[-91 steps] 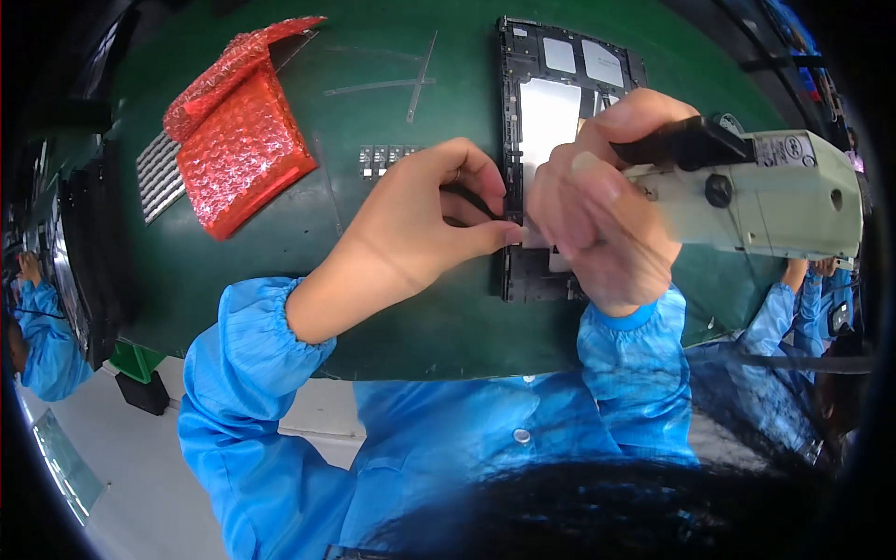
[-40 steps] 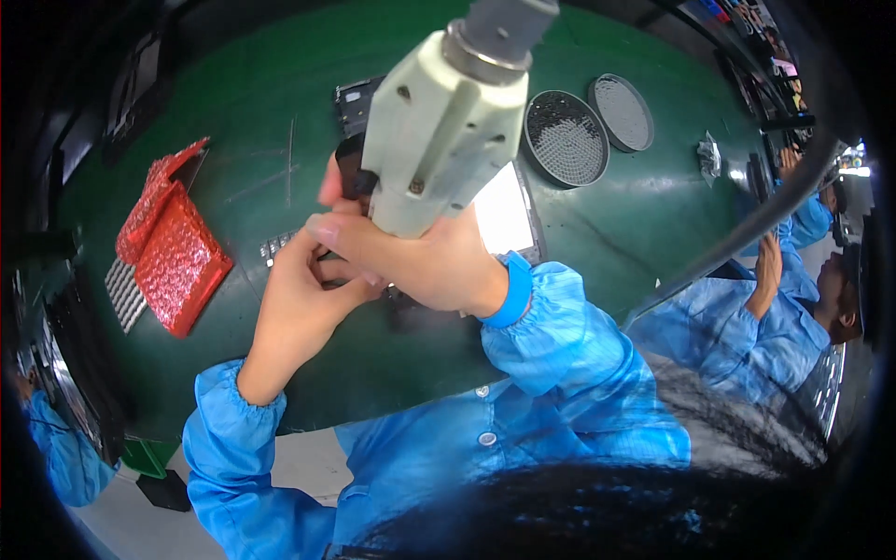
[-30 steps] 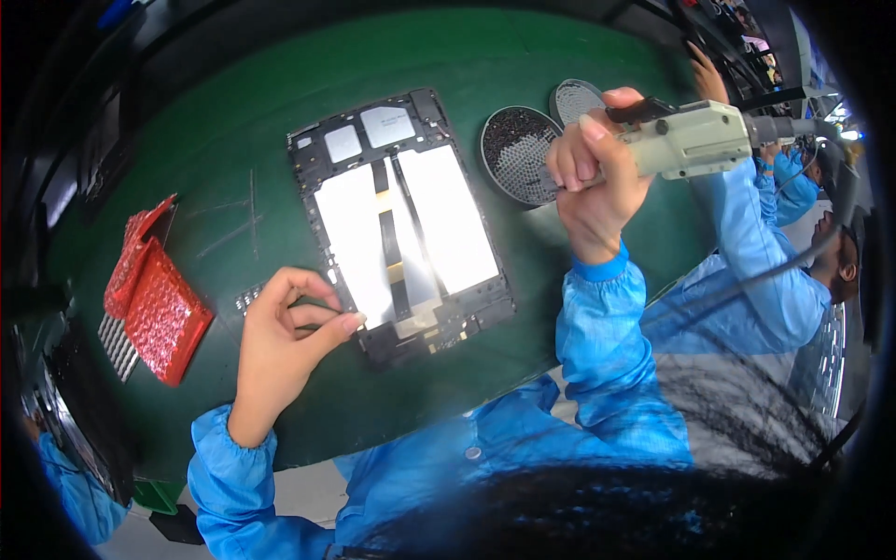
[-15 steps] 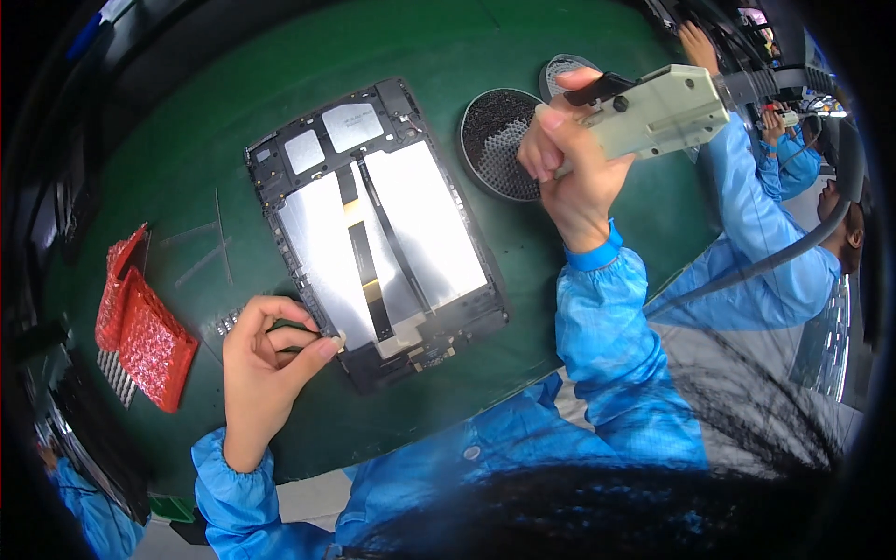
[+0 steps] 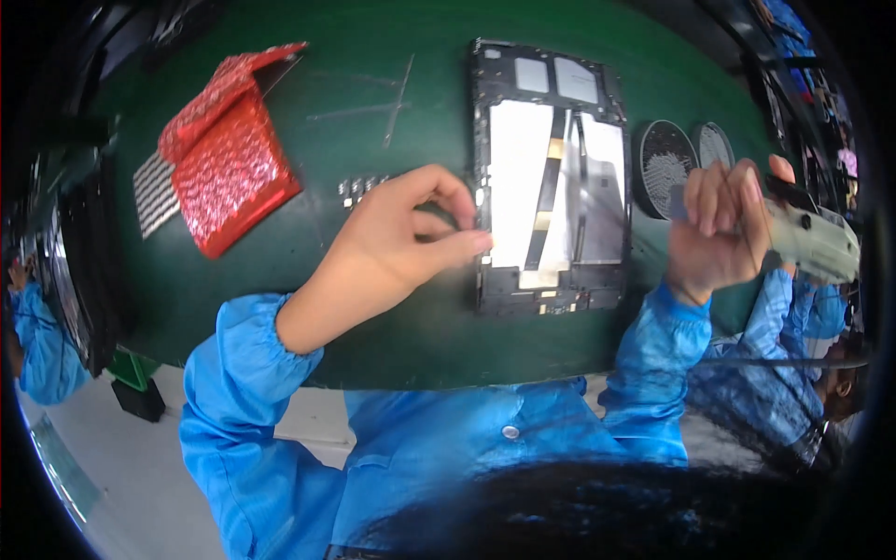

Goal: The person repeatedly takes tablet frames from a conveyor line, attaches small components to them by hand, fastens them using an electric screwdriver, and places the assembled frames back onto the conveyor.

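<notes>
An opened tablet (image 5: pixel 607 187), with silver battery panels and dark ribbon cables inside, lies on the green table. At its left edge is my left hand (image 5: pixel 373 233), thumb and forefinger brought together in a pinch. What sits between those fingertips, if anything, is too small to make out. My right hand (image 5: pixel 714 229), smeared by motion, is wrapped round a pale electric screwdriver (image 5: pixel 817 245) with a black lever. The tool's tip is blurred or hidden behind the fingers. Close to that hand are a round black dish (image 5: pixel 644 154) of small grey pieces and a second dish (image 5: pixel 717 140).
Red bubble-wrap pouches (image 5: pixel 233 168) lie at the left over a ridged grey piece (image 5: pixel 157 196). Small metal parts (image 5: pixel 359 187) lie beside my left hand. Thin clear strips (image 5: pixel 399 103) rest farther back. A co-worker's blue sleeve (image 5: pixel 770 308) is at the right.
The view has turned, so the tablet and dishes appear farther right. My right hand has moved with the screwdriver from over the dishes toward their near right side. My left hand stays by the tablet's left edge.
</notes>
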A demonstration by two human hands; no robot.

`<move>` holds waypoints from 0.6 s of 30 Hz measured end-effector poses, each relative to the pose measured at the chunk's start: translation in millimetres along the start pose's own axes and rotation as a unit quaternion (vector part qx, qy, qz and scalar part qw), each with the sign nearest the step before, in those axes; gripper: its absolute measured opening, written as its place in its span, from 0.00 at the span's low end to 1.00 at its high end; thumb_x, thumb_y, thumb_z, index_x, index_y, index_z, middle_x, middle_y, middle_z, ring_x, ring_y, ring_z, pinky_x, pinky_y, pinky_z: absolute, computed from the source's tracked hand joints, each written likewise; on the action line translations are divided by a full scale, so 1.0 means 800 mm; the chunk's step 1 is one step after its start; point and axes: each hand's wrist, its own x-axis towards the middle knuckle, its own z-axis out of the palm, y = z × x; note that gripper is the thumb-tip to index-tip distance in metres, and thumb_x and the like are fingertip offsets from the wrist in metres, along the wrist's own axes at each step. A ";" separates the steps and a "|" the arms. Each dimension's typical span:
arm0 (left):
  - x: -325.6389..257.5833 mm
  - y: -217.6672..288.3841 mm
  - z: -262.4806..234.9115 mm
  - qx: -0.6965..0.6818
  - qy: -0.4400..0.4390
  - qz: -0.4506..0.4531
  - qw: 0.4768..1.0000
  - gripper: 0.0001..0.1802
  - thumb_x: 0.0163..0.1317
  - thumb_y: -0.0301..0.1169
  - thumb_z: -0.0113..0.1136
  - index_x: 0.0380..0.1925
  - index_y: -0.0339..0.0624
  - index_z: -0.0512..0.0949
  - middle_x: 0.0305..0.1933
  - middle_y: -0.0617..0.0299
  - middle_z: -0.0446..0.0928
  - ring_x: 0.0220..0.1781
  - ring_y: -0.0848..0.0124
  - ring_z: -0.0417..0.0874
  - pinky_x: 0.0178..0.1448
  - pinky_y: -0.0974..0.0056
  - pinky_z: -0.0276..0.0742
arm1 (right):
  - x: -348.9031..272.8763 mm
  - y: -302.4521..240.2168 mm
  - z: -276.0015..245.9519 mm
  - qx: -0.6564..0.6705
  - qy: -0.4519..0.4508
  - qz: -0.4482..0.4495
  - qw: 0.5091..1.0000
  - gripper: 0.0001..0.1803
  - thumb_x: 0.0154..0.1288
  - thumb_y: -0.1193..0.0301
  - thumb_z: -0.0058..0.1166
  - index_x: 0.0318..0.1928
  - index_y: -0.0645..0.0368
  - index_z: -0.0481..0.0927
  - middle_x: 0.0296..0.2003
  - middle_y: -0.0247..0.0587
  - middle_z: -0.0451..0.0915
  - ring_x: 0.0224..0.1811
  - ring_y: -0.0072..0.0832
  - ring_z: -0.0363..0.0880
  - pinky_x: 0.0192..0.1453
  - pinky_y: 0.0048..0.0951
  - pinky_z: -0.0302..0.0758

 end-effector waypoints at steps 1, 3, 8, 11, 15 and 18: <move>-0.002 -0.002 0.000 0.006 0.002 0.006 1.000 0.16 0.59 0.25 0.70 0.40 0.33 0.72 0.41 0.59 0.76 0.39 0.74 0.84 0.42 0.71 0.81 | -0.011 0.003 0.028 0.048 -0.006 0.017 0.999 0.21 0.66 0.73 0.51 0.60 0.57 0.70 0.16 0.28 0.60 0.14 0.16 0.58 0.17 0.23 0.59; 0.002 -0.004 -0.003 0.024 0.002 0.017 1.000 0.16 0.59 0.25 0.70 0.40 0.32 0.72 0.41 0.58 0.76 0.38 0.74 0.84 0.42 0.71 0.82 | -0.041 0.011 0.080 0.087 -0.056 0.078 0.992 0.21 0.63 0.78 0.54 0.57 0.56 0.69 0.20 0.29 0.64 0.13 0.20 0.61 0.15 0.27 0.60; -0.001 -0.003 -0.008 0.017 0.000 0.046 0.999 0.13 0.59 0.21 0.67 0.40 0.32 0.73 0.41 0.59 0.76 0.38 0.74 0.83 0.43 0.69 0.84 | -0.072 0.028 0.112 -0.052 -0.160 0.111 0.979 0.23 0.65 0.79 0.55 0.57 0.47 0.66 0.24 0.29 0.68 0.16 0.22 0.63 0.21 0.25 0.66; -0.002 -0.007 -0.008 0.023 0.006 0.049 0.999 0.12 0.59 0.22 0.66 0.40 0.32 0.74 0.40 0.60 0.77 0.38 0.75 0.83 0.41 0.70 0.82 | -0.084 0.029 0.114 -0.086 -0.152 0.143 0.974 0.24 0.64 0.79 0.58 0.56 0.44 0.66 0.26 0.28 0.70 0.17 0.21 0.63 0.21 0.24 0.66; -0.003 -0.010 -0.008 0.023 0.004 0.060 0.998 0.13 0.59 0.25 0.67 0.40 0.32 0.74 0.40 0.60 0.77 0.37 0.75 0.83 0.39 0.71 0.79 | -0.090 0.029 0.118 -0.067 -0.093 0.189 0.975 0.25 0.62 0.80 0.59 0.54 0.41 0.66 0.28 0.26 0.71 0.19 0.18 0.62 0.23 0.21 0.65; -0.003 -0.010 -0.007 0.030 0.003 0.065 0.997 0.13 0.59 0.25 0.68 0.39 0.32 0.74 0.40 0.59 0.77 0.37 0.75 0.83 0.39 0.71 0.78 | -0.092 0.026 0.121 -0.054 -0.081 0.203 0.974 0.24 0.63 0.80 0.58 0.53 0.40 0.66 0.28 0.25 0.71 0.20 0.18 0.62 0.23 0.21 0.65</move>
